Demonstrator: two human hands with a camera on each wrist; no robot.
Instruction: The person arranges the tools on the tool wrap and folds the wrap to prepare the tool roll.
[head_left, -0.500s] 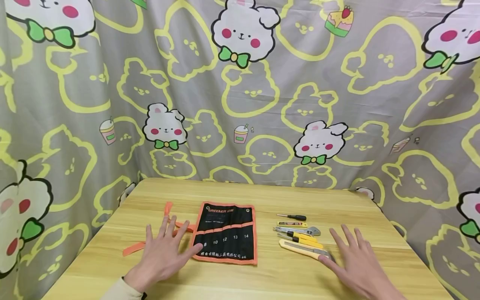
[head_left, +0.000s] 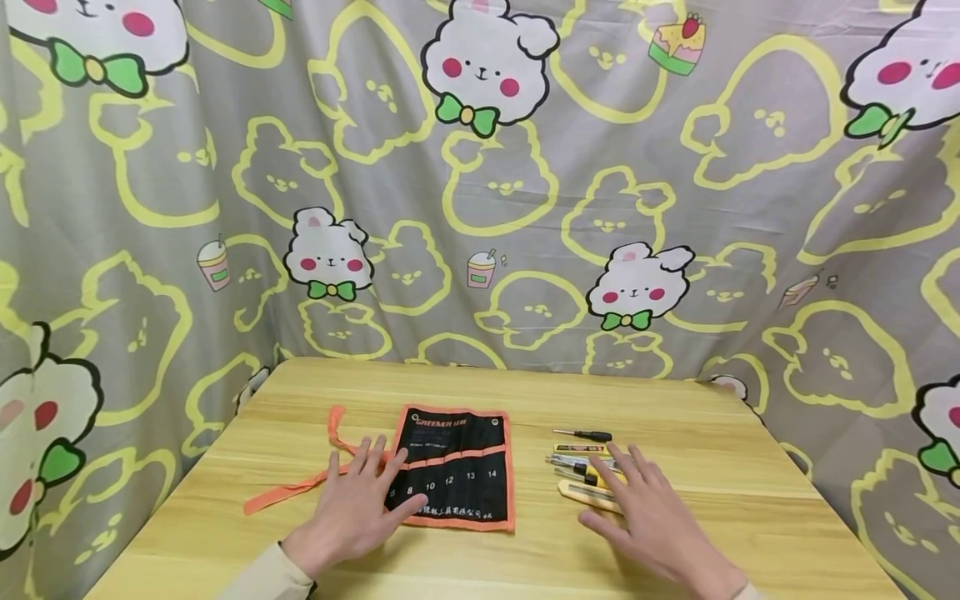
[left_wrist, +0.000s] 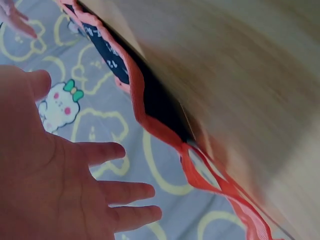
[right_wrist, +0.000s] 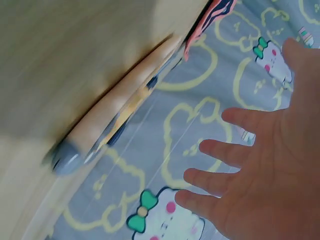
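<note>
My left hand (head_left: pixel 352 508), fingers spread and holding nothing, hovers over the lower left corner of a black tool pouch (head_left: pixel 453 467) with orange trim and numbered pockets. Orange tie straps (head_left: pixel 288 493) trail from the pouch's left side. On the right, my right hand (head_left: pixel 652 517) spreads empty above a group of tools, hiding their right ends. That group includes a cream utility knife (head_left: pixel 588 494), yellow-and-black handled tools (head_left: pixel 591 479), a silver adjustable wrench (head_left: pixel 573 461), a small yellow packet (head_left: pixel 577 449) and a black-handled screwdriver (head_left: pixel 592 435). In both wrist views the palms are raised off the tabletop.
Everything lies on a light wooden table (head_left: pixel 540 567). A grey curtain (head_left: pixel 420 333) with yellow outlines and white rabbit figures hangs behind the table and along both sides.
My right hand has moved left, from beside the tools to over them. My left hand has shifted right, further over the pouch. Pouch and tools lie as before.
</note>
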